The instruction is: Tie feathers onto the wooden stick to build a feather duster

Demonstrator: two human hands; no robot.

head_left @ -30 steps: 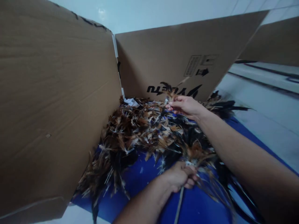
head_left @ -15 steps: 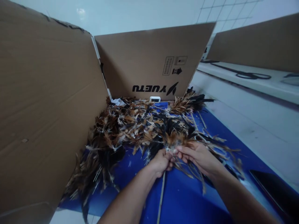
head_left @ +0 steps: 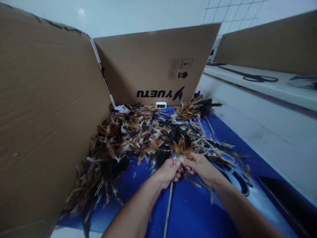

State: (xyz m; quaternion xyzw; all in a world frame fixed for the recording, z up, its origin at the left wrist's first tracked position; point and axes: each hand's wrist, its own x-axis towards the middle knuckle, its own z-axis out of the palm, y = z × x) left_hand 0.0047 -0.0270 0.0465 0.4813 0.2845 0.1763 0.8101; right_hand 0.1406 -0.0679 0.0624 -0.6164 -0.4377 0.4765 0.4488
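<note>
My left hand (head_left: 168,173) is closed around the base of a feather bundle (head_left: 180,145), black at the tips and orange-brown lower down. A thin stick (head_left: 168,206) runs from under this hand toward the bottom edge. My right hand (head_left: 198,167) pinches the same bundle at its pale base, its fingertips against the left ones. A few long, thin feathers hang below the right fingers. Behind both hands lies a wide pile of brown and black feathers (head_left: 133,132) on the blue surface (head_left: 195,215).
Cardboard panels (head_left: 148,62) stand at the left and back. A small white device (head_left: 160,105) sits by the back panel. Black-handled scissors (head_left: 237,183) and a dark flat object (head_left: 284,201) lie at the right. Beyond, a white ledge (head_left: 284,89) holds another pair of scissors.
The view has shifted slightly, so the scene sits a little further left. My right hand has drawn back slightly from the scissors, whose handle shows more. Both hands still hold the bundle.
</note>
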